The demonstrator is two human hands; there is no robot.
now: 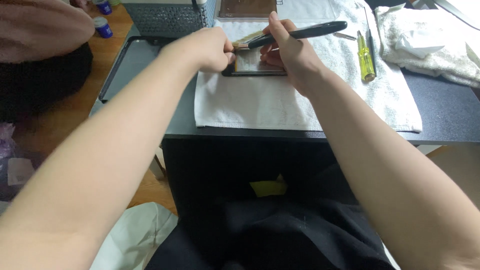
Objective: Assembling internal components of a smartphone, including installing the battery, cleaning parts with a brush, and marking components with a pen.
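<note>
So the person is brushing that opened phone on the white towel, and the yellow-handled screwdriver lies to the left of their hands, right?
Not quite. The yellow-handled screwdriver lies to the right of the hands, not the left, as the head view shows. The rest holds: the right hand holds the black-handled brush over the opened phone on the white towel.

Cloth, plastic and wood around a small opened device

The white towel [300, 100] is rough, looped cloth, matt; on it the device [252, 67] shows a dark glossy rim and a dull, yellowish inner face. Above the device, the brush [300, 32] has a smooth, shiny black plastic handle and pale bristles. Right of the towel's middle, the screwdriver [366, 60] has a clear yellow glossy plastic grip. Under the towel, the desk [440, 110] looks dark and matt; left of it, the floor [60, 130] is warm brown wood.
</note>
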